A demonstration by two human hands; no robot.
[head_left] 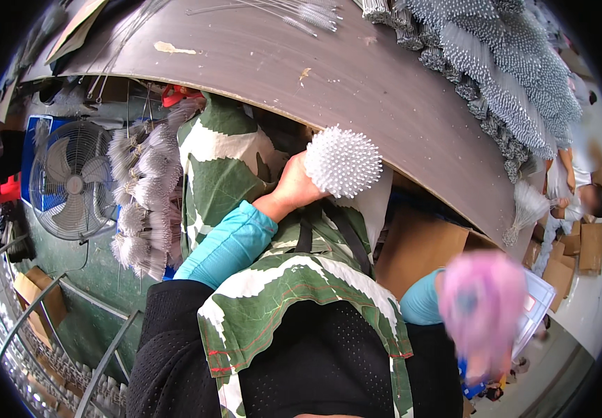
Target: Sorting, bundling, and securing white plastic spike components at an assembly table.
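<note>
My left hand is closed around a bundle of thin wire brushes. Their white-tipped ends face up in a dense round cluster, beside the table's edge and above my lap. At the right, past the turquoise sleeve, my right hand is smeared by motion. A blurred pink mass covers most of it; its kind and how the fingers lie cannot be made out. A camouflage apron covers my front and lap.
The brown table curves across ahead, with stacked brush bundles at its right and loose brushes at the far edge. A fan and hanging brush bundles stand left. A cardboard box sits below the table. Another person is far right.
</note>
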